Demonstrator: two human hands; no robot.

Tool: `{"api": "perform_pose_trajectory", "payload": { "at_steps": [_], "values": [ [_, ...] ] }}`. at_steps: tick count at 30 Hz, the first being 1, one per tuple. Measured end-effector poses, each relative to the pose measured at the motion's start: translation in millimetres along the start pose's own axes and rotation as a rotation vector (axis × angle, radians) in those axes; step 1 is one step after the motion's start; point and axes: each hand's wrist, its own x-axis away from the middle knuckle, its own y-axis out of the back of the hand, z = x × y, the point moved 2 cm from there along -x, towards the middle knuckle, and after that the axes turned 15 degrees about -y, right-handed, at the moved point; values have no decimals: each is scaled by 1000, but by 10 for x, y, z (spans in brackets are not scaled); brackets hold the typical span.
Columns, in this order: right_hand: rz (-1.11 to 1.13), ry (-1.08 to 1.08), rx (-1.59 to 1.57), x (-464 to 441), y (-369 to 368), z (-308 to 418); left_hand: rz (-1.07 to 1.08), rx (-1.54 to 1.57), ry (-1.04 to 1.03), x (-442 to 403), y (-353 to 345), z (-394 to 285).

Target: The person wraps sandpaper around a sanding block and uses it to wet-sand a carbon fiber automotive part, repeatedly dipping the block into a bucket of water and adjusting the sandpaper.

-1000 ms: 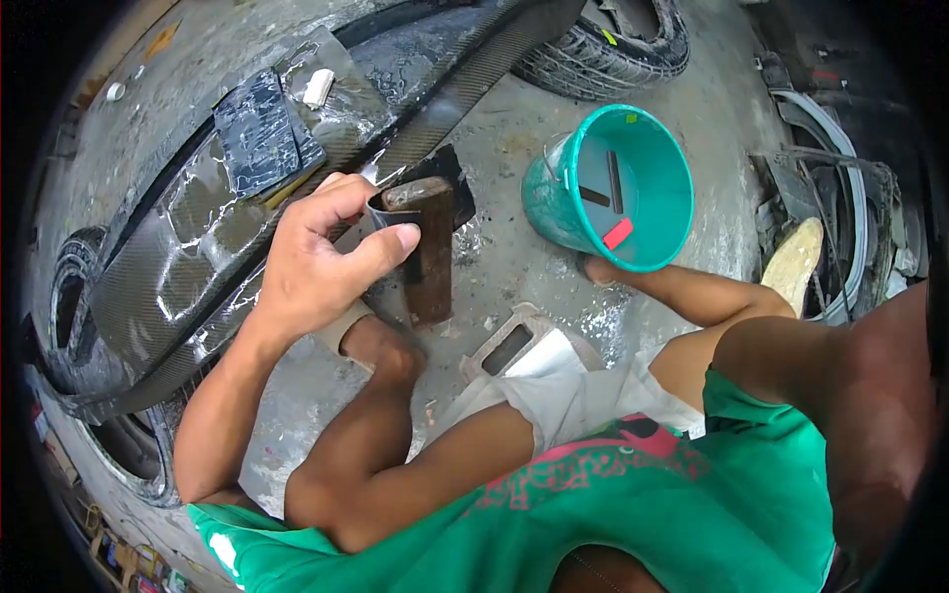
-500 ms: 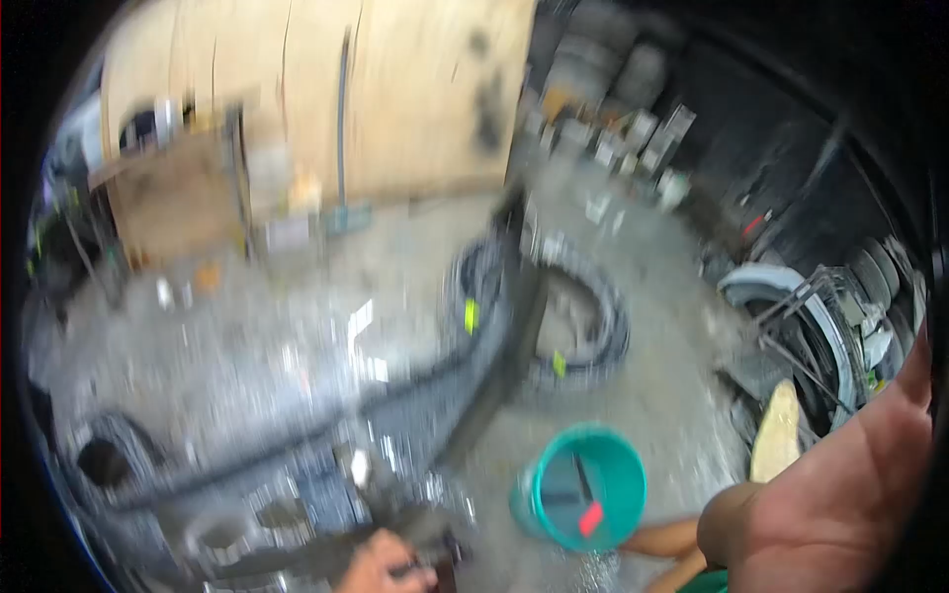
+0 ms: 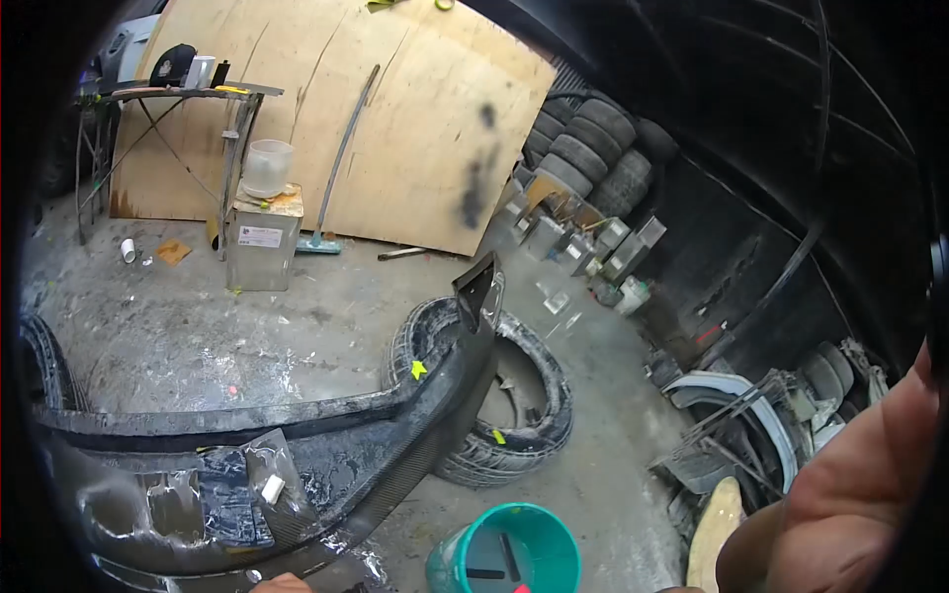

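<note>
The carbon-fibre-weave panel (image 3: 390, 484) stretches from near left to the middle, its far end crossing over a tyre (image 3: 546, 410). Work on it looks partway: pools of water and pale streaks cover its near left part, with wet dark sheets (image 3: 229, 484) and a white block (image 3: 273, 488) lying there. That residue has yet to be wiped off; whether any stretch is finished, I cannot tell. Just right of the panel, the teal bucket (image 3: 447, 563) holds liquid, dark strips (image 3: 509, 555) and a red piece (image 3: 522, 589). Only the knuckles of the left hand (image 3: 280, 584) show at the near edge, so whether its fingers grip anything cannot be told. The right arm (image 3: 860, 484) rises along the right edge, the right hand and its fingers out of sight.
</note>
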Motion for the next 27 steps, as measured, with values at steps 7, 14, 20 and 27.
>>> {"api": "perform_pose_trajectory", "payload": {
  "at_steps": [7, 14, 20, 27],
  "values": [
    [18, -17, -36, 375, -244, -285, -36, 187, 198, 141, 34, 207],
    [42, -49, -89, 508, -694, -388, -95, 320, 337, 39, 128, 152],
    [44, -506, 620, 1470, -871, -777, -218, 540, 426, -42, 109, 138],
    [623, -1508, 105, 2590, -789, -1158, -302, 665, 524, -149, 2, 100]
  ]
}}
